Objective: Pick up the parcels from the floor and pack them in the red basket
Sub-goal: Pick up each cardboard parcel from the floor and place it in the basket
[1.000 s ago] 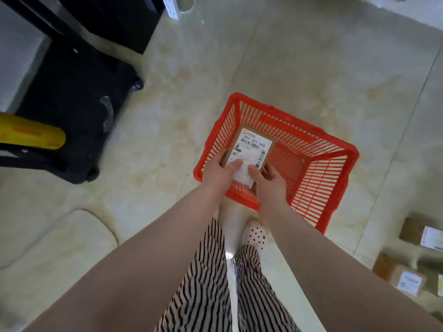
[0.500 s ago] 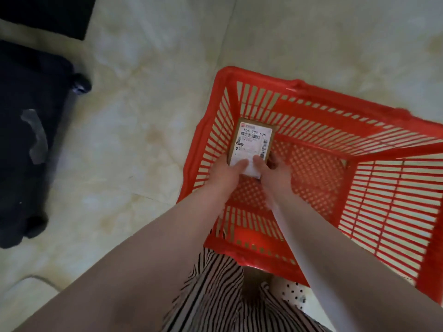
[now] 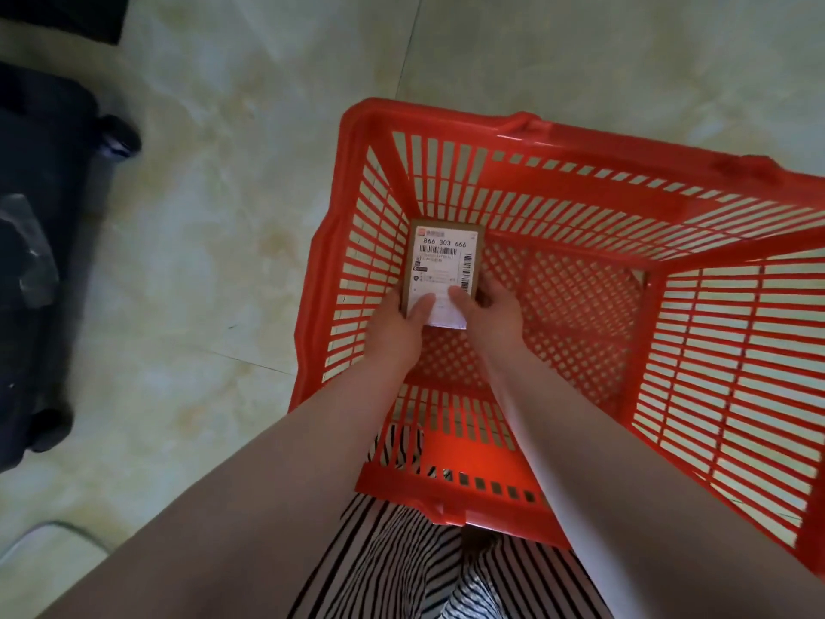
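A small brown parcel [image 3: 443,261] with a white shipping label lies low inside the red basket [image 3: 580,180], in its far left corner by the slatted wall. My left hand [image 3: 395,326] grips the parcel's near left edge with the thumb on the label. My right hand [image 3: 493,310] holds its near right edge, thumb on top and fingers curled down the side. Both forearms reach down over the basket's near rim. Whether the parcel rests on the mesh floor I cannot tell.
The basket stands on pale marbled floor tiles [image 3: 214,243]. A dark wheeled case [image 3: 40,243] stands at the left edge. My striped trousers [image 3: 402,569] show at the bottom, just behind the basket's near rim.
I have bent closer to the basket. Both hands have carried the parcel from above the near rim down into the basket's far left corner. The parcels on the floor at right have left the view.
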A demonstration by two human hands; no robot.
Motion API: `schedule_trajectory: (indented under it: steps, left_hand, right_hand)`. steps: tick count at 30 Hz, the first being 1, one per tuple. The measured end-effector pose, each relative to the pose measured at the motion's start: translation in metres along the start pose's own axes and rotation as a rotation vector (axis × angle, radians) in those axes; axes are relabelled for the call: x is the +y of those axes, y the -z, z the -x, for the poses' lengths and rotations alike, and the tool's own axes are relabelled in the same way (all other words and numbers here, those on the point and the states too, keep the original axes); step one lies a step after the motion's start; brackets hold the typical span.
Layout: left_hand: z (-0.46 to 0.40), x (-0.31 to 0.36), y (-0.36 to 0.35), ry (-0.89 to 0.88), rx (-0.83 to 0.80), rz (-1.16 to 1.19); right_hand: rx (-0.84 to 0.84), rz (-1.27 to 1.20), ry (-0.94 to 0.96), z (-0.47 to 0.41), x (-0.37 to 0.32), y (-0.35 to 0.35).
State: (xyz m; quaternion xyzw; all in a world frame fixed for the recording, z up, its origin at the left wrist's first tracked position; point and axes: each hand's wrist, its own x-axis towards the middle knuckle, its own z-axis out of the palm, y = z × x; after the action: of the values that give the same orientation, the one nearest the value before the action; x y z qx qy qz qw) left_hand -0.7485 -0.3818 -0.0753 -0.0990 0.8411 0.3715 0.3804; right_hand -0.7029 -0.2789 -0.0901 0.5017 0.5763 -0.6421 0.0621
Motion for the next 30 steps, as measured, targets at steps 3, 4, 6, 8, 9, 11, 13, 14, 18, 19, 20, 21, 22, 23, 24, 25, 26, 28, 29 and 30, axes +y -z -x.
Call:
schedule_trajectory:
  steps: [3,4,6,8,9,11,13,14,18,19,20,21,22,23,24,25,26,28,29,30]
  left_hand:
    - [0.002,0.005,0.0,0.026,-0.01,0.054]
    - [0.002,0.007,-0.001,0.032,-0.003,0.065]
    - [0.003,0.008,-0.004,0.056,0.023,0.08]
    - [0.003,0.01,-0.007,0.101,0.053,0.103]
    - [0.003,0.01,-0.009,0.127,0.068,0.11]
    - [0.005,0.011,-0.01,0.175,0.091,0.116]
    - [0.008,0.014,-0.01,0.232,0.103,0.109]
    - [0.009,0.017,-0.01,0.269,0.105,0.096]
    - [0.031,0.035,-0.001,0.423,0.072,0.052]
    - [0.041,0.041,0.004,0.439,0.063,0.056]
    - [0.054,0.047,0.008,0.437,0.059,0.062]
    - [0.069,0.054,0.014,0.428,0.062,0.072]
    - [0.086,0.063,0.019,0.41,0.066,0.091]
    - [0.106,0.072,0.025,0.395,0.057,0.123]
    - [0.124,0.08,0.029,0.374,0.037,0.161]
    - [0.144,0.089,0.033,0.354,-0.001,0.193]
    - [0.168,0.102,0.037,0.334,-0.05,0.218]
    - [0.217,0.128,0.043,0.293,-0.162,0.26]
    - [0.24,0.14,0.045,0.273,-0.212,0.264]
    - [0.263,0.152,0.045,0.257,-0.253,0.261]
  right_hand:
    - [0.01,-0.025,-0.017,0.002,0.0,0.0]
    - [0.008,-0.032,-0.02,0.003,0.001,0.001]
    - [0.005,-0.027,-0.012,0.002,0.002,0.0]
    - [0.005,-0.024,-0.001,0.001,0.003,0.0]
    - [0.005,-0.02,-0.003,0.0,0.003,-0.001]
    - [0.002,-0.007,-0.011,0.001,0.002,-0.001]
    - [0.003,0.018,-0.035,0.003,0.0,0.001]
    - [0.01,0.032,-0.059,0.004,-0.002,0.003]
    - [0.015,0.075,-0.138,0.028,-0.015,0.017]
    - [0.002,0.075,-0.158,0.041,-0.021,0.023]
    - [-0.014,0.051,-0.178,0.057,-0.029,0.03]
    - [-0.025,0.017,-0.204,0.075,-0.038,0.039]
    - [-0.034,-0.021,-0.225,0.095,-0.047,0.049]
    - [-0.043,-0.054,-0.243,0.117,-0.058,0.06]
    - [-0.049,-0.078,-0.256,0.137,-0.067,0.071]
    - [-0.051,-0.101,-0.265,0.157,-0.075,0.082]
    - [-0.049,-0.136,-0.274,0.18,-0.086,0.095]
    - [-0.042,-0.248,-0.28,0.226,-0.106,0.123]
    - [-0.033,-0.3,-0.276,0.247,-0.115,0.137]
    - [-0.017,-0.339,-0.276,0.268,-0.123,0.152]
